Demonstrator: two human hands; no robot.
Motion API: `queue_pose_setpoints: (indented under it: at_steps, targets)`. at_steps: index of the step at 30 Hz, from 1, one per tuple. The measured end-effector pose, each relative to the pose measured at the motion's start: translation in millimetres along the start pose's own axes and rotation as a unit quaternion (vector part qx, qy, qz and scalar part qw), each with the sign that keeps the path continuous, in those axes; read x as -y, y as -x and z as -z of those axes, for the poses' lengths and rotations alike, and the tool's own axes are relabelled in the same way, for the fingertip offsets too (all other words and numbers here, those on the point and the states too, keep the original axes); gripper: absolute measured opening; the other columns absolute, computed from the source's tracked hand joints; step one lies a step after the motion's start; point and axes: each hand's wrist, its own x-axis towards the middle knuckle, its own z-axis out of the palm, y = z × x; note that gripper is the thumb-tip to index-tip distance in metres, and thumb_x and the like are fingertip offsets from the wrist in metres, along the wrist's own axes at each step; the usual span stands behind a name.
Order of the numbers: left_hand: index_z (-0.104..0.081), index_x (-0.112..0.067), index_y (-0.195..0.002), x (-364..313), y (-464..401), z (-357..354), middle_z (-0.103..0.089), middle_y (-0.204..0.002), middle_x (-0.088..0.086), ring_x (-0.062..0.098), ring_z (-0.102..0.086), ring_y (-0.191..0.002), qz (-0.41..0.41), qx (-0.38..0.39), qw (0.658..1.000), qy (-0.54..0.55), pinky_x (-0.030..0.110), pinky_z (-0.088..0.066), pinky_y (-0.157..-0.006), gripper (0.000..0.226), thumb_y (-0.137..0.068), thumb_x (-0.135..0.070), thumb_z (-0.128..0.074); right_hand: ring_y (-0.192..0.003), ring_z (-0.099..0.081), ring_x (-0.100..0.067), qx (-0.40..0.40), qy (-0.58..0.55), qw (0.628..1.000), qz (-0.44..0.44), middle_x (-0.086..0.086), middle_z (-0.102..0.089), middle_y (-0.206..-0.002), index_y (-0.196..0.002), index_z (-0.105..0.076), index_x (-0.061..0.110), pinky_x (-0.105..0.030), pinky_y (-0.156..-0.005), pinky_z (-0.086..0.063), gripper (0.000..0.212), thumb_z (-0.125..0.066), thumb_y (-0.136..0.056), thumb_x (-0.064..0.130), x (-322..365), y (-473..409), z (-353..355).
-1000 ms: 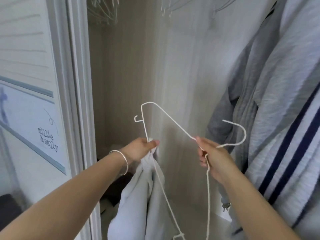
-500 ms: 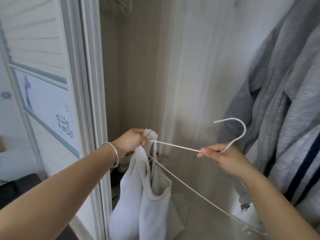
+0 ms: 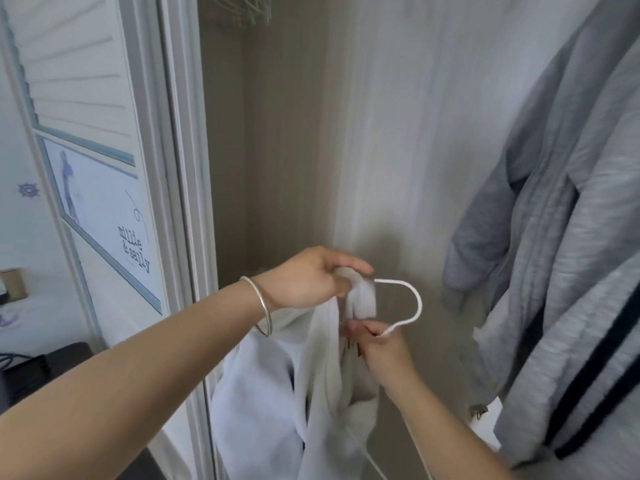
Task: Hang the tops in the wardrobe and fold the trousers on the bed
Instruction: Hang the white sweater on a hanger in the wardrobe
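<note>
Already hanging at right in the wardrobe (image 3: pixel 287 161): grey tops (image 3: pixel 571 237). Still in work: white top (image 3: pixel 270 393), low in the opening, gripped at its strap by left hand (image 3: pixel 311 278). Right hand (image 3: pixel 381 344) pinching white wire hanger (image 3: pixel 417 303) at the neck. Not yet hung; trousers and bed unseen.

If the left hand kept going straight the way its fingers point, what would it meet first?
The left hand, gripping the white top, points right toward the grey garments. Likely first: the white hanger hook close beside its fingertips, though depth is unclear.
</note>
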Motion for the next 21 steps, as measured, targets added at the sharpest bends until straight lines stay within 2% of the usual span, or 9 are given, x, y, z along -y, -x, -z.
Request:
queue_pose_setpoints:
  at_steps: [3,5,7,9,11,13,15,18,21]
  targets:
    - [-0.065,-0.022,-0.117,9,-8,-4,-0.062,-0.104,-0.002,0.009,-0.053,-0.094,-0.141,0.0,0.957,-0.255,0.008,-0.034,-0.081,0.035,-0.083,-0.024,-0.059,-0.031,-0.023,-0.005,0.039,-0.135,0.989,-0.034,0.007,-0.028,-0.037,-0.044,-0.062,0.02,-0.017,-0.038,-0.022,0.049,-0.054,-0.092,0.014,3,3,4]
    - [-0.067,-0.024,-0.109,19,-10,-8,-0.062,-0.095,-0.003,0.014,-0.052,-0.092,-0.214,-0.014,0.9,-0.38,0.023,-0.035,-0.082,0.036,-0.091,-0.045,-0.044,-0.032,-0.018,-0.003,0.059,-0.219,0.973,-0.044,0.008,-0.023,-0.041,-0.056,-0.056,0.015,-0.013,-0.035,-0.017,0.038,-0.049,-0.094,0.014,10,1,11]
    - [-0.063,-0.022,-0.089,31,-9,-9,-0.06,-0.08,-0.004,0.018,-0.054,-0.08,-0.211,-0.011,0.871,-0.444,0.034,-0.042,-0.078,0.059,-0.089,-0.063,-0.02,-0.033,-0.018,-0.002,0.079,-0.263,0.96,-0.045,0.008,-0.022,-0.043,-0.071,-0.051,0.008,-0.013,-0.034,-0.016,0.026,-0.046,-0.096,0.015,15,2,18]
    - [-0.053,-0.025,-0.076,42,-8,-4,-0.056,-0.069,-0.005,0.017,-0.053,-0.066,-0.185,-0.006,0.885,-0.427,0.032,-0.044,-0.067,0.066,-0.081,-0.077,-0.012,-0.035,-0.024,-0.003,0.138,-0.301,0.942,-0.048,0.007,-0.027,-0.045,-0.073,-0.048,0.009,-0.015,-0.035,-0.022,0.024,-0.057,-0.088,0.027,16,5,22]
    - [-0.046,-0.027,-0.068,50,-6,4,-0.05,-0.059,-0.006,0.012,-0.048,-0.056,-0.185,-0.033,0.919,-0.347,0.028,-0.04,-0.056,0.06,-0.077,-0.081,-0.022,-0.048,-0.047,-0.006,0.249,-0.337,0.907,-0.044,0.004,-0.048,-0.056,-0.082,-0.056,0.011,-0.018,-0.047,-0.04,0.045,-0.076,-0.066,0.047,19,4,26]
    - [-0.044,-0.025,-0.063,52,-4,16,-0.039,-0.051,-0.006,0.008,-0.038,-0.049,-0.194,-0.079,0.946,-0.248,0.026,-0.034,-0.051,0.055,-0.077,-0.078,-0.037,-0.081,-0.065,-0.014,0.331,-0.296,0.895,-0.047,-0.001,-0.068,-0.086,-0.099,-0.067,0.013,-0.026,-0.072,-0.051,0.077,-0.077,-0.047,0.069,20,-2,38]
    - [-0.043,-0.022,-0.057,52,-2,28,-0.033,-0.049,-0.007,0.005,-0.03,-0.047,-0.167,-0.107,0.969,-0.149,0.02,-0.028,-0.048,0.052,-0.074,-0.07,-0.052,-0.108,-0.061,-0.017,0.379,-0.261,0.883,-0.087,-0.004,-0.067,-0.114,-0.11,-0.07,0.016,-0.032,-0.091,-0.046,0.092,-0.066,-0.045,0.081,14,-8,52]
    - [-0.039,-0.023,-0.053,48,2,39,-0.033,-0.048,-0.012,0.001,-0.029,-0.046,-0.134,-0.154,0.978,-0.051,0.015,-0.026,-0.047,0.04,-0.075,-0.053,-0.054,-0.12,-0.054,-0.015,0.417,-0.2,0.876,-0.135,-0.003,-0.059,-0.13,-0.122,-0.062,0.018,-0.031,-0.099,-0.04,0.085,-0.064,-0.06,0.076,-6,-7,56]
    - [-0.032,-0.018,-0.056,47,0,46,-0.031,-0.048,-0.013,0.002,-0.028,-0.045,-0.111,-0.235,0.966,-0.003,0.013,-0.025,-0.046,0.044,-0.083,-0.045,-0.055,-0.109,-0.058,-0.006,0.419,-0.076,0.893,-0.145,-0.001,-0.058,-0.128,-0.122,-0.055,0.016,-0.018,-0.094,-0.043,0.062,-0.062,-0.076,0.057,-17,8,40]
